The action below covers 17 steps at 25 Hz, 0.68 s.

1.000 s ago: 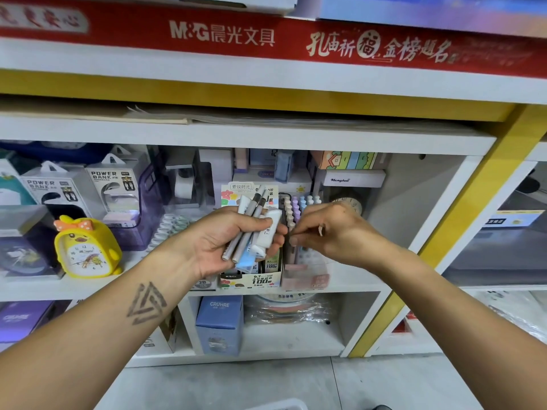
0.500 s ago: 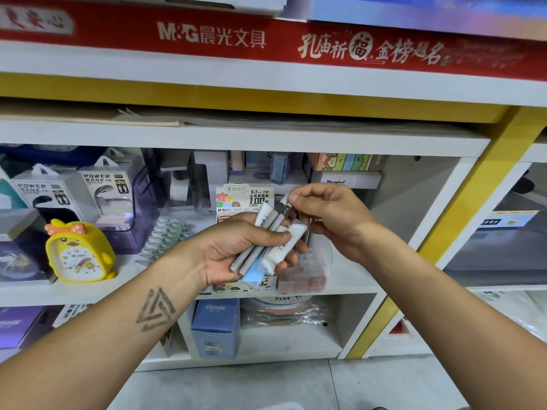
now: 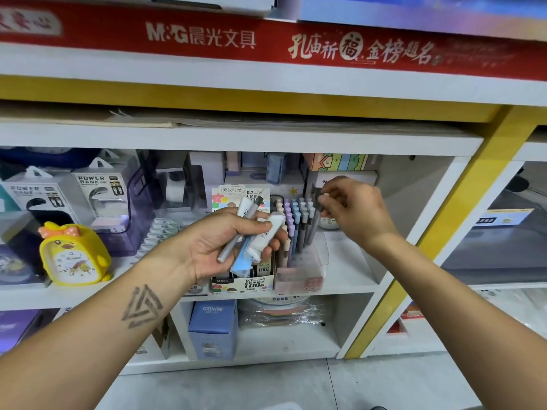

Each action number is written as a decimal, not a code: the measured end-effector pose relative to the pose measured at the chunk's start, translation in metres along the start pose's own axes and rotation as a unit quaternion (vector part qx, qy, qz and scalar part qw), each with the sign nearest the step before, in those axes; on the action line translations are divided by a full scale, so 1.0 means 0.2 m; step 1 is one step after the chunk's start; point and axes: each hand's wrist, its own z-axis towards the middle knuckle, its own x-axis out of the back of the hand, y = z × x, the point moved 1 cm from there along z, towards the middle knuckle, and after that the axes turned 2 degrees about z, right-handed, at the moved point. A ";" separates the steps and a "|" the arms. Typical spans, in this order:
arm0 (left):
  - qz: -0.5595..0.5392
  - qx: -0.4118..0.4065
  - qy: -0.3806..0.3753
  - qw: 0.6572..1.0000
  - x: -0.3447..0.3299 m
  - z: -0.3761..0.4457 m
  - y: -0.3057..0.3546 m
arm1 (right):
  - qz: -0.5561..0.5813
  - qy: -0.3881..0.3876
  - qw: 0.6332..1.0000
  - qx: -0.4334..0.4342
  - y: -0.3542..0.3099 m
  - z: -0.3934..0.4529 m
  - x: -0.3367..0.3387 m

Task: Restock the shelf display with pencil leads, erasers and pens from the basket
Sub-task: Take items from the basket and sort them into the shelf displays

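Observation:
My left hand (image 3: 225, 244) grips a bundle of stationery (image 3: 254, 232): grey pens, a white tube-like piece and a light blue piece, held in front of the middle shelf. My right hand (image 3: 352, 208) pinches a dark grey pen (image 3: 314, 223) by its top end and holds it upright over the right side of the clear pen display (image 3: 307, 261), which holds rows of pastel pens (image 3: 293, 220). A pencil lead display box (image 3: 245, 284) stands left of the pen display, partly hidden behind my left hand. The basket is out of view.
A yellow duck clock (image 3: 72, 255) and power bank boxes (image 3: 100, 196) stand on the shelf's left. A blue CRUHRE box (image 3: 213, 329) sits on the lower shelf. A yellow post (image 3: 438, 232) bounds the bay at the right.
My right hand drew one grey pen out of the bundle in my left hand and carried it right, over the pen display. My left hand stayed nearly still.

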 end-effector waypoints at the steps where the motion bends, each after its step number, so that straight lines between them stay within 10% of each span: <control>1: -0.005 -0.001 0.005 1.000 0.00 0.00 0.00 | -0.031 -0.015 0.999 0.021 0.00 -0.01 -0.01; 17: 0.002 0.003 0.003 1.000 -0.01 0.01 -0.02 | -0.018 -0.115 0.993 0.033 0.01 -0.03 -0.06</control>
